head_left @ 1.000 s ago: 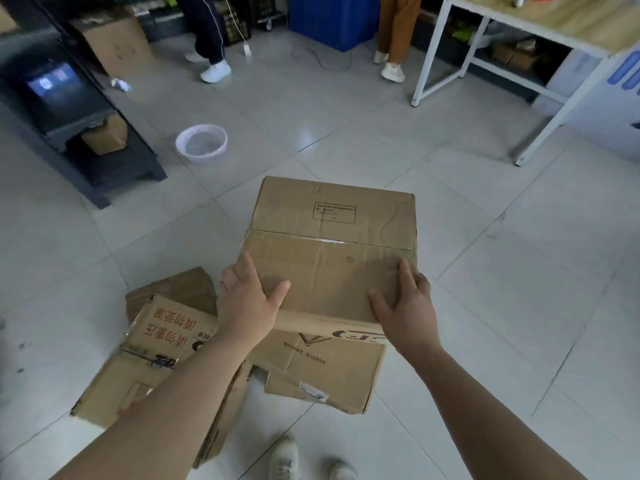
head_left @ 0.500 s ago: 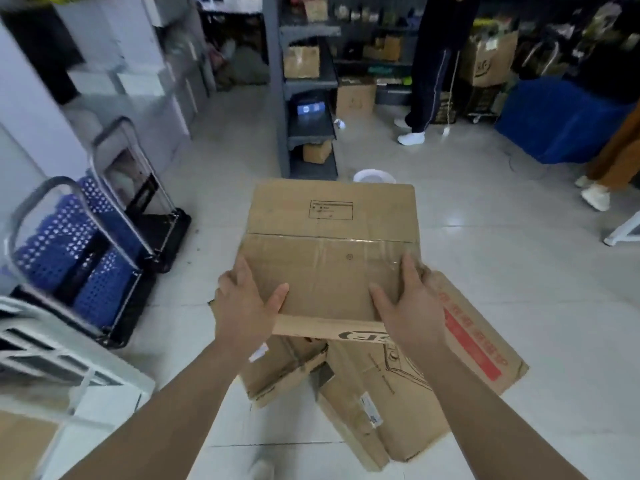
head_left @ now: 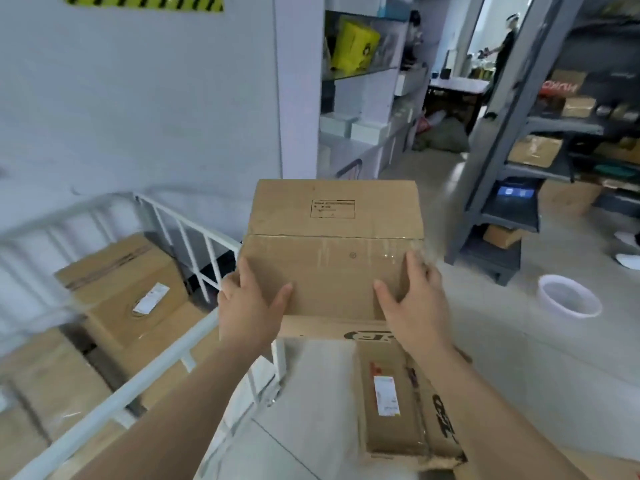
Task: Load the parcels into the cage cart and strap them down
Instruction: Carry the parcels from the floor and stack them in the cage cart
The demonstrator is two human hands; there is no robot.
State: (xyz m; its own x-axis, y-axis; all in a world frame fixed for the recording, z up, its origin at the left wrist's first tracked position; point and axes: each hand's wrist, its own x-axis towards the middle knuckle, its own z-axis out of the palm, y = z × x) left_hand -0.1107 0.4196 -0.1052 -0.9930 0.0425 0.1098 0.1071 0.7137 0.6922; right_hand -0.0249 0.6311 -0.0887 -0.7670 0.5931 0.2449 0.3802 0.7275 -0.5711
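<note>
Left hand (head_left: pixel 250 306) and right hand (head_left: pixel 414 308) clasp a cardboard parcel (head_left: pixel 332 251) by its near sides, thumbs on top, to hold it level in mid-air. The cage cart (head_left: pixel 138 380), near left and part-loaded with boxes (head_left: pixel 121 282), looks to be its destination.

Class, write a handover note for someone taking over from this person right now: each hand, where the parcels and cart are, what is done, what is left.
Hands: left hand and right hand each grip a side of the carried box, thumbs on top, holding it in the air near the cage cart.
Done: several parcels already lie inside the cart.
Left: set this box in, load the floor parcel below the hands, then strap the load. No strap shows.
</note>
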